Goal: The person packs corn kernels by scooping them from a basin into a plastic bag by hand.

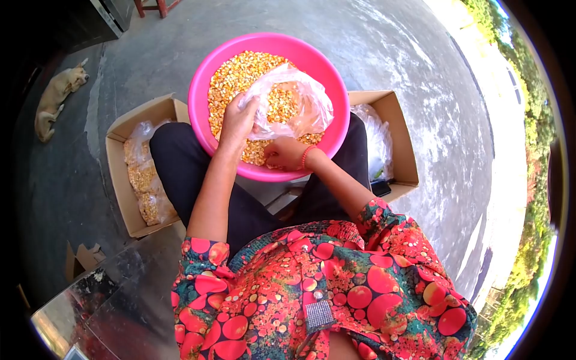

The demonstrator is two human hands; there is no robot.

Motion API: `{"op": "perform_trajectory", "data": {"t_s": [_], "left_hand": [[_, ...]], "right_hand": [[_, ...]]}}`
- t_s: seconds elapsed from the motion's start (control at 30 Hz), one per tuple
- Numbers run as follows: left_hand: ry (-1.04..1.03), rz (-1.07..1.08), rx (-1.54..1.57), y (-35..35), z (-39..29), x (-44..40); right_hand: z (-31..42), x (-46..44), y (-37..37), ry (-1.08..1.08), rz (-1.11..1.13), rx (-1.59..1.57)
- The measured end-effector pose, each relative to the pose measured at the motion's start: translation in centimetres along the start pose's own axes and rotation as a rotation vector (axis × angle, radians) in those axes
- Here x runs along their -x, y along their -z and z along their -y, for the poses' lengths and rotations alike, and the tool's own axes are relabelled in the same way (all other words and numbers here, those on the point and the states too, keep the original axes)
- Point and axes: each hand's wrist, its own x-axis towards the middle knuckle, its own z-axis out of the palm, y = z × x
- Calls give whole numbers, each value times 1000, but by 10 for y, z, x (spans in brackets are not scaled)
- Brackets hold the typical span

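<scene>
A pink basin (pixel 198 90) of loose corn kernels (pixel 240 69) rests across my lap. My left hand (pixel 238 123) grips the rim of a clear plastic bag (pixel 312 99), whose mouth stands open over the corn. Kernels show inside the bag. Low in the basin, my right hand (pixel 285 152), with a red bead bracelet at the wrist, is pushed into the kernels with curled fingers. Its fingertips are hidden, so what it holds cannot be made out.
Left of my legs, a cardboard box (pixel 117 174) holds corn-filled bags (pixel 143 180). On the right, another box (pixel 405 144) holds clear plastic bags (pixel 375 135) and a dark phone-like object (pixel 380 188). A dog (pixel 57 99) lies on the concrete floor. A red stool (pixel 161 7) stands beyond.
</scene>
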Motion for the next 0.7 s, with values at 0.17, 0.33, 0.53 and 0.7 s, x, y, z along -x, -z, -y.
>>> {"op": "perform_trajectory", "data": {"t_s": [0.17, 0.33, 0.53, 0.7], "left_hand": [[-9, 7, -3, 1, 0, 0], [-44, 18, 16, 0, 3, -1], [-87, 23, 34, 1, 6, -3], [-52, 26, -4, 3, 4, -2]], "right_hand": [[4, 21, 27, -238, 170, -607], [19, 39, 77, -165, 13, -859], [8, 20, 100, -132, -445, -894], [4, 21, 92, -108, -533, -380]]}}
